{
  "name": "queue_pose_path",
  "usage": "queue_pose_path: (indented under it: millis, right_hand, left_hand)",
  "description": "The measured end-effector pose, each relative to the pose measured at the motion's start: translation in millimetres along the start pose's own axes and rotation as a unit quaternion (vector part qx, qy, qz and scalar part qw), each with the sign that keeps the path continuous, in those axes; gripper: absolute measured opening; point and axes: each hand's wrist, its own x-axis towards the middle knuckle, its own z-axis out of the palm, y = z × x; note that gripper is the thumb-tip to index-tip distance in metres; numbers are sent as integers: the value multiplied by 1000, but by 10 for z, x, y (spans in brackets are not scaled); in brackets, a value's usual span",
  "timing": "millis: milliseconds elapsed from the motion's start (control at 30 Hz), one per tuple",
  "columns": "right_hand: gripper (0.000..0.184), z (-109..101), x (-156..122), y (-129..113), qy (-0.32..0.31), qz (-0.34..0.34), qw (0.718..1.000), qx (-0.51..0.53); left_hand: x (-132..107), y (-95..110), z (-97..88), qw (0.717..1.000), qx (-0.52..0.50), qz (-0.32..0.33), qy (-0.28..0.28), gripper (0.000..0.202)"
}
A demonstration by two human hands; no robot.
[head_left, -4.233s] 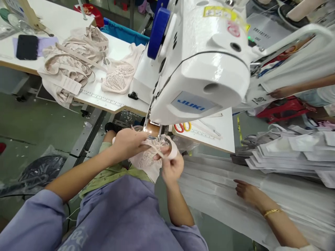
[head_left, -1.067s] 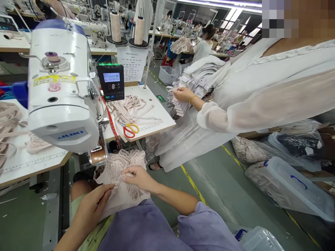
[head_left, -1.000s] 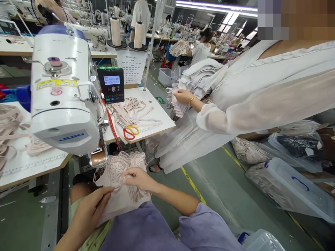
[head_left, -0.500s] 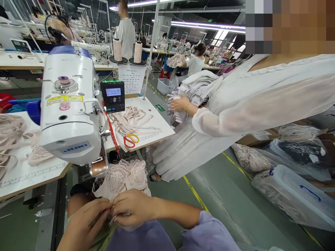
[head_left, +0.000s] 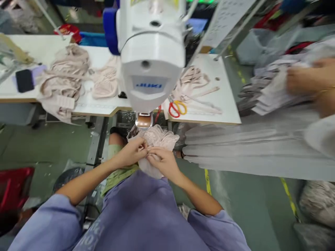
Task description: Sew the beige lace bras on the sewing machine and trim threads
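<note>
Green floor [head_left: 47, 146] with a yellow line surrounds a white surface [head_left: 225, 101] that carries a white sewing machine [head_left: 151, 59], seen from its head end. At right, a co-worker in pale cloth [head_left: 248, 146] stands beside the surface; that person's hand [head_left: 298, 78], blurred, rests on a stack of white pieces [head_left: 264, 97]. On the surface left of the machine lies a pile of beige garments [head_left: 65, 73], with a black pad [head_left: 24, 80] near the far left edge. Right of the machine lie loose beige straps [head_left: 192, 78]. The lace garment [head_left: 159, 137] sits in the person's lap, just below the machine head and off the surface. The left hand [head_left: 131, 155] and right hand [head_left: 163, 162] meet at the garment's near edge, each closed in a fingertip pinch on the fabric, the fingertips touching or almost touching. Scissors [head_left: 177, 108] with red and yellow handles lie at the surface's front edge, beside the straps.
</note>
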Motion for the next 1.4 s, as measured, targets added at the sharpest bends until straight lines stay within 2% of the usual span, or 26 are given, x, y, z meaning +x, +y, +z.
queue_pose_path:
  millis: [100, 167, 233, 367, 467, 567, 833, 933, 1000, 1067, 1167, 1400]
  right_hand:
    - [9, -12, 34, -78, 28, 47, 998, 43]
    - [10, -39, 50, -142, 24, 56, 997, 41]
    - [12, -67, 61, -183, 14, 60, 998, 27]
    - [14, -104, 74, -203, -14, 59, 998, 12]
    - [15, -119, 86, -216, -28, 64, 998, 8]
    - [15, -130, 102, -227, -35, 73, 997, -1]
    - [15, -179, 206, -163, 20, 113, 993, 7]
    - [15, -258, 271, -160, 50, 100, 993, -44]
    - [15, -312, 320, -182, 53, 76, 991, -100]
    - [16, -354, 371, -220, 19, 59, 989, -132]
    - [17, -403, 437, -277, -59, 69, 990, -105]
    - [17, -510, 521, -260, -177, 138, 975, 3]
  left_hand:
    - [-25, -4, 163, 979, -172, -9, 108, 12]
    - [-59, 28, 215, 970, -194, 9, 145, 16]
    - [-87, 38, 196, 976, -161, 22, 145, 19]
    - [-93, -44, 61, 988, -33, 66, 135, 18]
    - [-78, -123, 7, 983, 45, 119, 132, 21]
    - [-70, -146, 5, 978, 71, 143, 136, 22]
    - [-66, -74, -33, 978, 72, 139, 135, 21]
    - [-95, -42, -67, 967, 124, 146, 166, 17]
    - [-113, 8, -92, 957, 160, 173, 168, 13]
    - [-119, 70, -117, 948, 188, 207, 153, 11]
    - [-105, 140, -154, 939, 214, 227, 147, 13]
    - [-110, 141, -202, 951, 196, 196, 134, 13]
